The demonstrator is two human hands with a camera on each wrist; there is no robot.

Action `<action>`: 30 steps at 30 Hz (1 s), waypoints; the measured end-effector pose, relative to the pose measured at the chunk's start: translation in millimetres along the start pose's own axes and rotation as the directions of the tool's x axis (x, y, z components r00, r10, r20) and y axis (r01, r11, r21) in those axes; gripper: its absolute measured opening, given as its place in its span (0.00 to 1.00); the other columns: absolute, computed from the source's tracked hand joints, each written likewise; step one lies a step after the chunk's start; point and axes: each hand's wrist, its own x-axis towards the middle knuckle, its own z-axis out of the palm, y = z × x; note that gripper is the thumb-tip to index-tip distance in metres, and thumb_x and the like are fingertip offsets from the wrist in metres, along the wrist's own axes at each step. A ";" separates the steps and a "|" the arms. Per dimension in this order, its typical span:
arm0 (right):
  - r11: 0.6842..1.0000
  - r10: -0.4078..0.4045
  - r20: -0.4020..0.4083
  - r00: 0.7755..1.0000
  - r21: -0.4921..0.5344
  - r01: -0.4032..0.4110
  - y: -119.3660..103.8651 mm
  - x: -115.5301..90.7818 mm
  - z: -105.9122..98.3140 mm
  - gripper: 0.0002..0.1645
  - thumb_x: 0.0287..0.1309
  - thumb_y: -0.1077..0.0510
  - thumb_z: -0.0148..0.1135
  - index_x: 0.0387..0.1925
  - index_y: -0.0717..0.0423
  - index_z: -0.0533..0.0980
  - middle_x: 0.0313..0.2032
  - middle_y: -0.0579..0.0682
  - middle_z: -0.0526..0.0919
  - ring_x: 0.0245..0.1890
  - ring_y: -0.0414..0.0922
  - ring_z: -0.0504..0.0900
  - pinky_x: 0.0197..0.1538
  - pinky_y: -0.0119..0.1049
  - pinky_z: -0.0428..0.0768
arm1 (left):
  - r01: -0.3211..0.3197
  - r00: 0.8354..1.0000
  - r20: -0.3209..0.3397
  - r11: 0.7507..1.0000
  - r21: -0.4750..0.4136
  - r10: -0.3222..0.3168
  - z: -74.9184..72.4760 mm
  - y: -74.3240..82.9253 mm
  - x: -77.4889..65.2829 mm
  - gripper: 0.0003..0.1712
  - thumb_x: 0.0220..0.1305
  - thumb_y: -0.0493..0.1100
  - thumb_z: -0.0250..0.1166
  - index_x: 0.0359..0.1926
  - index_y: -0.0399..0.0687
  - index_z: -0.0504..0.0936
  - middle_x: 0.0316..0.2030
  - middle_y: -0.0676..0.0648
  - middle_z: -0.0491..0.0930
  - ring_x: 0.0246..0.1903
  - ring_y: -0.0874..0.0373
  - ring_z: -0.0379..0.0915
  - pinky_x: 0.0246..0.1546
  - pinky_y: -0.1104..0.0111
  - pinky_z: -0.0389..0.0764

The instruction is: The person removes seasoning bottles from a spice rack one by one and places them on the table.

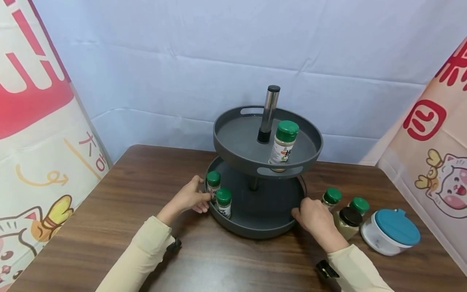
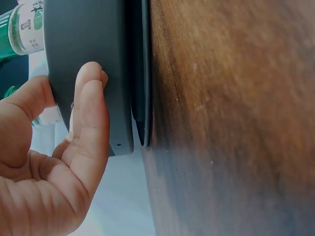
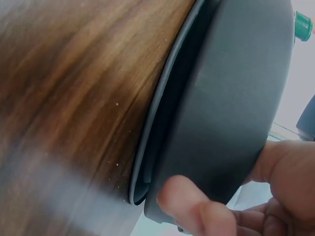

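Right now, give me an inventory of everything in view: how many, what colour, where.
Wood-grain table: one, brown, under the stand
Round two-tier tray stand: one, dark grey with silver post, mid-table
Large green-capped labelled jar: one, green and white, upper tier
Small green-capped labelled jars: two, green and white, lower tier, left side
Other green-capped jars: two, green, table, right of stand
Dark-capped jar: one, blackish and beige, beside those
Round lidded container: one, blue and whitish, table, far right
Cloth backdrop: one, pale blue, behind
Printed cloths: two, pale with red, either side
Sleeves: two, cream, forearms
Wrist devices: two, black, wrists
Left hand and right hand: two hands, bare, gripping the lower tier's sides
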 end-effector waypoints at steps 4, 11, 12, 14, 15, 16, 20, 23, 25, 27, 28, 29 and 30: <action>1.000 0.003 0.007 1.000 -0.016 -0.003 -2.1 -0.5 2.0 0.20 0.47 0.60 0.51 0.05 0.49 0.59 0.08 0.46 0.59 0.09 0.43 0.62 0.12 0.34 0.61 | -0.010 0.999 -0.038 0.998 0.069 0.013 -1.8 0.2 -0.1 0.34 0.55 0.38 0.62 0.58 0.33 0.56 0.18 0.41 0.79 0.16 0.50 0.76 0.17 0.63 0.81; 0.999 0.009 -0.010 1.000 -0.042 -0.009 -3.9 -4.5 2.8 0.20 0.47 0.59 0.51 0.05 0.49 0.59 0.08 0.46 0.59 0.09 0.44 0.61 0.11 0.36 0.61 | -0.076 0.985 -0.113 0.910 0.408 0.133 -6.8 6.9 0.0 0.37 0.52 0.48 0.66 0.58 0.34 0.64 0.19 0.46 0.77 0.17 0.56 0.74 0.19 0.64 0.78; 0.999 0.008 -0.012 1.000 -0.043 -0.008 -3.9 -5.1 2.9 0.20 0.47 0.59 0.51 0.05 0.49 0.59 0.08 0.46 0.59 0.09 0.44 0.61 0.11 0.36 0.61 | -0.083 0.981 -0.119 0.889 0.450 0.152 -7.9 8.9 -1.0 0.37 0.51 0.49 0.66 0.58 0.35 0.65 0.20 0.47 0.77 0.18 0.57 0.73 0.20 0.64 0.77; 0.999 0.005 -0.017 1.000 -0.047 -0.006 -3.9 -5.7 3.3 0.20 0.47 0.59 0.51 0.05 0.49 0.59 0.08 0.46 0.59 0.09 0.44 0.62 0.11 0.36 0.61 | -0.099 0.971 -0.135 0.848 0.521 0.196 -10.5 14.3 -4.1 0.36 0.50 0.50 0.67 0.57 0.37 0.67 0.22 0.48 0.76 0.20 0.58 0.72 0.22 0.64 0.75; 0.999 0.003 -0.017 1.000 -0.048 -0.004 -4.0 -5.9 3.4 0.20 0.47 0.59 0.51 0.05 0.49 0.59 0.08 0.46 0.59 0.09 0.45 0.62 0.11 0.36 0.61 | -0.105 0.966 -0.142 0.832 0.545 0.215 -12.0 17.6 -5.8 0.36 0.50 0.51 0.67 0.56 0.37 0.68 0.23 0.49 0.76 0.21 0.59 0.71 0.23 0.64 0.75; 0.999 0.002 -0.018 1.000 -0.050 -0.003 -4.1 -6.1 3.5 0.20 0.47 0.58 0.51 0.05 0.49 0.59 0.08 0.46 0.59 0.09 0.45 0.62 0.11 0.36 0.61 | -0.115 0.961 -0.146 0.820 0.561 0.235 -13.6 20.9 -7.5 0.35 0.49 0.50 0.67 0.55 0.38 0.69 0.25 0.49 0.77 0.23 0.59 0.71 0.24 0.63 0.76; 0.998 0.000 -0.026 1.000 -0.063 -0.002 -4.2 -7.0 3.5 0.21 0.48 0.57 0.51 0.05 0.49 0.60 0.08 0.46 0.59 0.09 0.45 0.62 0.10 0.36 0.60 | -0.153 0.945 -0.149 0.795 0.587 0.293 -21.2 34.5 -13.9 0.32 0.49 0.49 0.68 0.53 0.40 0.71 0.30 0.46 0.79 0.28 0.57 0.73 0.29 0.59 0.78; 0.997 -0.004 -0.039 0.999 -0.071 0.001 -3.4 -7.5 3.4 0.21 0.48 0.57 0.51 0.04 0.49 0.60 0.08 0.46 0.59 0.09 0.45 0.62 0.10 0.36 0.59 | -0.172 0.940 -0.141 0.789 0.590 0.311 -24.8 41.2 -16.3 0.31 0.49 0.50 0.69 0.52 0.41 0.72 0.35 0.44 0.80 0.32 0.56 0.75 0.32 0.57 0.79; 0.998 -0.005 -0.043 0.999 -0.068 0.002 -2.8 -7.5 3.7 0.22 0.48 0.58 0.51 0.04 0.49 0.60 0.08 0.46 0.58 0.09 0.44 0.61 0.10 0.35 0.59 | -0.177 0.940 -0.135 0.788 0.589 0.312 -25.5 43.2 -16.6 0.31 0.49 0.50 0.69 0.52 0.42 0.72 0.37 0.43 0.80 0.33 0.55 0.75 0.33 0.57 0.79; 0.998 -0.008 -0.046 0.999 -0.060 0.005 -2.6 -7.5 3.9 0.21 0.48 0.58 0.51 0.05 0.49 0.59 0.08 0.46 0.58 0.09 0.44 0.61 0.10 0.35 0.59 | -0.180 0.941 -0.134 0.792 0.583 0.311 -25.1 43.7 -16.5 0.30 0.49 0.50 0.69 0.51 0.41 0.73 0.38 0.43 0.80 0.34 0.54 0.75 0.34 0.57 0.79; 0.998 -0.007 -0.048 0.999 -0.055 0.005 -2.7 -7.4 4.2 0.21 0.48 0.59 0.51 0.05 0.49 0.59 0.08 0.46 0.58 0.09 0.44 0.61 0.10 0.35 0.59 | -0.179 0.941 -0.134 0.794 0.581 0.310 -24.7 43.7 -16.3 0.30 0.49 0.50 0.69 0.51 0.41 0.73 0.38 0.43 0.80 0.35 0.54 0.75 0.34 0.56 0.79; 0.999 -0.010 -0.052 0.999 -0.050 0.008 -2.7 -7.3 4.4 0.21 0.48 0.59 0.51 0.05 0.49 0.58 0.09 0.45 0.58 0.09 0.44 0.60 0.11 0.35 0.59 | -0.177 0.942 -0.134 0.797 0.578 0.307 -24.4 43.6 -16.0 0.30 0.49 0.49 0.69 0.51 0.41 0.73 0.39 0.42 0.80 0.35 0.53 0.75 0.35 0.56 0.79; 0.999 -0.015 -0.058 0.998 -0.041 0.012 -2.6 -7.4 4.8 0.21 0.47 0.60 0.51 0.05 0.48 0.58 0.09 0.45 0.57 0.10 0.44 0.60 0.11 0.35 0.59 | -0.177 0.942 -0.136 0.798 0.576 0.307 -24.0 43.7 -15.8 0.30 0.49 0.49 0.69 0.51 0.41 0.73 0.39 0.42 0.80 0.36 0.53 0.75 0.35 0.56 0.79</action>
